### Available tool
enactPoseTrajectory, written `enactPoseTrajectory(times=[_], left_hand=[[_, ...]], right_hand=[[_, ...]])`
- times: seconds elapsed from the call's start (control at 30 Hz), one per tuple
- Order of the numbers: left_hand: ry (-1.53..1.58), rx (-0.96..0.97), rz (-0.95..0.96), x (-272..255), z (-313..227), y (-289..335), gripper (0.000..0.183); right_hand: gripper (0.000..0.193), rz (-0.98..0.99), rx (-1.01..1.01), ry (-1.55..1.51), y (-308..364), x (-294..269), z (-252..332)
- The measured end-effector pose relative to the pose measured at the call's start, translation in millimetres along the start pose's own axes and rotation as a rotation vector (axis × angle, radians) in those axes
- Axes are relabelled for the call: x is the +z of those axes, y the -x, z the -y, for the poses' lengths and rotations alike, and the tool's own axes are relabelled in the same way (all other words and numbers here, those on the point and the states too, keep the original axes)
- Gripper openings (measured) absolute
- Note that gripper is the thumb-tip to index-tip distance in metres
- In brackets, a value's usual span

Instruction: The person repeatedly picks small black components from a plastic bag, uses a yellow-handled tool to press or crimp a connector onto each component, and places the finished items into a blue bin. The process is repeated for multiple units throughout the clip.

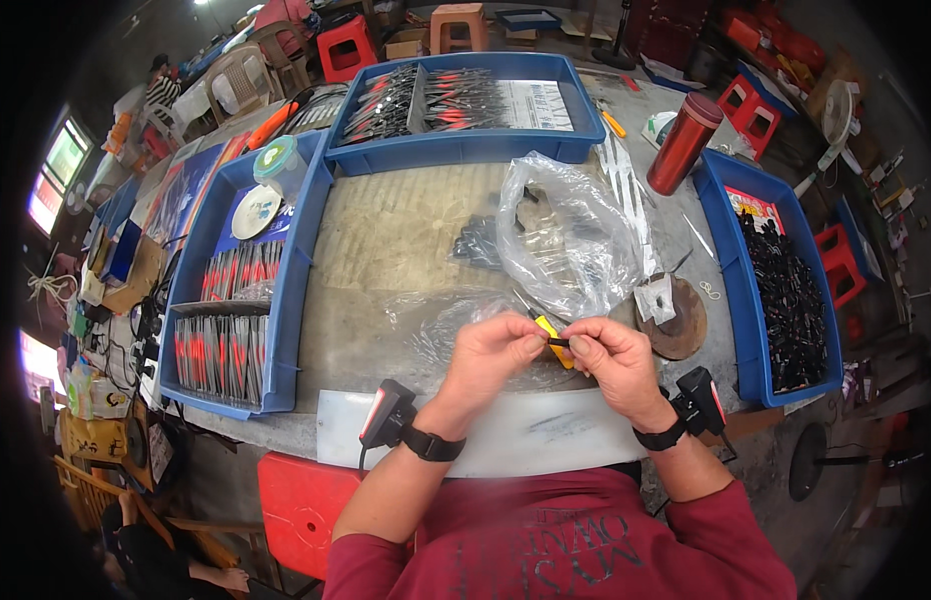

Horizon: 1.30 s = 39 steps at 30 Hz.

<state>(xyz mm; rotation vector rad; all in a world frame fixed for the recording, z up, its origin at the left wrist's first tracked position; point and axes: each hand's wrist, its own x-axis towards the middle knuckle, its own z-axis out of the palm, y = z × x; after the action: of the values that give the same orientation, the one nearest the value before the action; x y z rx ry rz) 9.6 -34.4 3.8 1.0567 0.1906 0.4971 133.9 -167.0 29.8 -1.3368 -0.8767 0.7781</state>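
Close together over the near edge of the table, my left hand (493,355) and my right hand (616,362) pinch a small black rod-like part (558,342) between thumbs and fingertips. The left fingers grip one end and the right fingers the other. Just behind it shows a yellow-handled tool (549,327) with a thin metal tip; whether it lies on the table or touches my fingers, I cannot tell. Beyond my hands a clear plastic bag (521,255) stands with its mouth open, and some black pieces (478,243) are by its left side.
Blue trays hold packed black-and-red parts at the left (304,275) and at the back (466,148). The right blue tray (754,352) is heaped with black pieces. A red thermos (684,145), a round wooden block (686,335) and a white board (366,430) are on the table.
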Motion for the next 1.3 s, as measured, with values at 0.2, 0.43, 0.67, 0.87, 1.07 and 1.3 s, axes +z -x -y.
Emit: enactPoseTrajectory(times=[0.2,0.43,0.67,0.87,1.07,1.3], left_hand=[[0.025,-0.029,-0.012,0.4,-0.2,-0.2,0.011],[0.098,-0.147,0.045,-4.3,-2.4,0.1,0.014],[0.063,-0.122,0.091,-6.4,-0.3,0.0,0.012],[-0.177,-0.030,0.016,0.3,-5.9,2.7,0.005],[-0.849,0.652,-0.019,8.4,-7.3,0.3,0.011],[-0.894,0.699,-0.040,10.2,-8.1,1.7,0.012]], right_hand=[[0.013,-0.034,-0.075,0.123,0.2,4.2,0.6],[0.010,-0.019,-0.284,0.332,-1.1,5.1,1.9],[0.008,-0.049,-0.466,0.522,-1.1,8.8,3.7],[0.009,-0.084,-0.396,0.499,2.1,12.3,3.9],[0.017,0.073,0.004,-0.037,-0.6,5.9,4.5],[0.018,0.047,0.021,-0.073,2.2,5.7,4.9]])
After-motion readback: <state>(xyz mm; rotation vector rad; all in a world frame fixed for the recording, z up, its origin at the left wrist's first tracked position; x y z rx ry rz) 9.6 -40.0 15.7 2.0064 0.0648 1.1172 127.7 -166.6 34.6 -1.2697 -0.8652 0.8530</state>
